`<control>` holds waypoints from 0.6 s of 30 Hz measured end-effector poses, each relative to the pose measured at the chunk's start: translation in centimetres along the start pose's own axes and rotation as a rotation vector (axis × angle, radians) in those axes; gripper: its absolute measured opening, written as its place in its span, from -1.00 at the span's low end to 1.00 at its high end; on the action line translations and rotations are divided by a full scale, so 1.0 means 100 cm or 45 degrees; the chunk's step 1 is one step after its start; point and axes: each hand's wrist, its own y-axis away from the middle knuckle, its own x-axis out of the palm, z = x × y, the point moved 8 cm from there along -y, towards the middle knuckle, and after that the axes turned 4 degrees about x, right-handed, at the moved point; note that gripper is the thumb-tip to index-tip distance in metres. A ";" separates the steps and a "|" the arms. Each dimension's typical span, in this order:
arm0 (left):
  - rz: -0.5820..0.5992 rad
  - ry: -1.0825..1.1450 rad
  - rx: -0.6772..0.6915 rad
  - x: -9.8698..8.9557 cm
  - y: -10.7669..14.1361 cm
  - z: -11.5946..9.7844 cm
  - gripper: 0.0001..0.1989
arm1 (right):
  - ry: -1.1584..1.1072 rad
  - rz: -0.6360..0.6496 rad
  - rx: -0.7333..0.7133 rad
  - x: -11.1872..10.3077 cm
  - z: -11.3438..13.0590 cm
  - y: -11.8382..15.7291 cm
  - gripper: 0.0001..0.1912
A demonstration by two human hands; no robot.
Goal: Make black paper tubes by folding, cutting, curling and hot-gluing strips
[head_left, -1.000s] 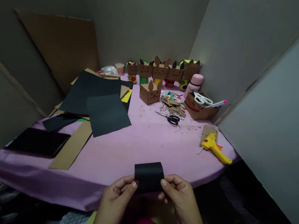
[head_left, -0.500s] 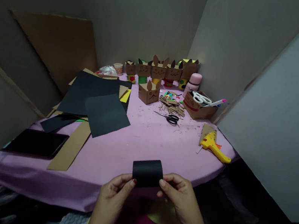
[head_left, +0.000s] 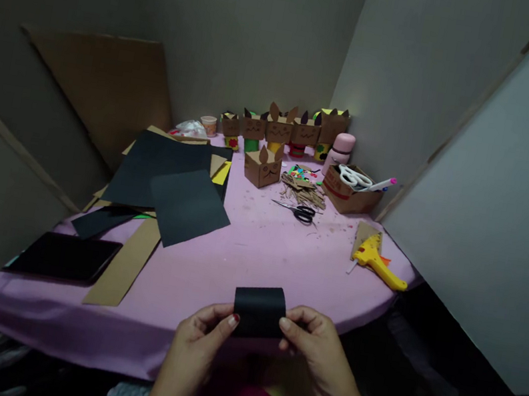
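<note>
Curved rectangular black paper piece (head_left: 259, 312) was at near edge of pink-cloth-covered bench (head_left: 212, 270), ends pinched by left hand (head_left: 197, 342) and right hand (head_left: 318, 345). Hardly any change: same grip, same curve, so piece was still being handled.

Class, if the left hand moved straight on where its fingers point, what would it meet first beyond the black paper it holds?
Probably the right hand, which holds the opposite edge of the black paper, though depth is hard to judge.
</note>
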 end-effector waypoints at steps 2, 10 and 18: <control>-0.014 0.003 -0.001 -0.001 0.000 0.000 -0.78 | -0.007 -0.014 0.009 0.000 0.000 0.000 -0.68; -0.070 -0.025 -0.036 -0.005 0.001 0.006 -0.78 | -0.076 0.014 0.057 0.002 -0.009 -0.002 -0.66; -0.004 -0.005 -0.059 -0.002 0.000 0.008 -0.73 | -0.078 0.010 0.057 0.002 -0.008 -0.001 -0.66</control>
